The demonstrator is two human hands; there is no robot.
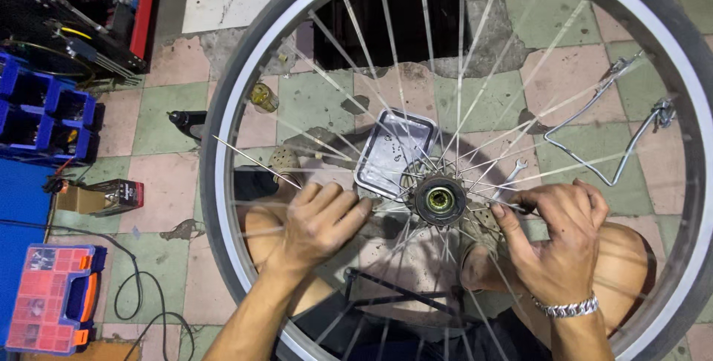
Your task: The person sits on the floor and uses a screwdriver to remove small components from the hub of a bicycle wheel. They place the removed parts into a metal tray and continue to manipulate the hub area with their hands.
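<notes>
A bicycle wheel (223, 108) with a grey tyre, a silver rim and many thin spokes lies flat across my knees and fills most of the view. Its hub (440, 199) sits near the middle. My left hand (319, 223) rests on the spokes just left of the hub, fingers curled over them. My right hand (561, 238), with a metal bracelet on the wrist, pinches a spoke to the right of the hub. A loose spoke (256, 160) sticks out at the left.
Under the wheel on the tiled floor lie a small metal tray (394, 149), a wrench (511, 177) and a bent wire rack stay (594, 116). At the left are blue bins (44, 112), a red-lidded parts organiser (52, 298), a small box (100, 197) and a black cable (137, 287).
</notes>
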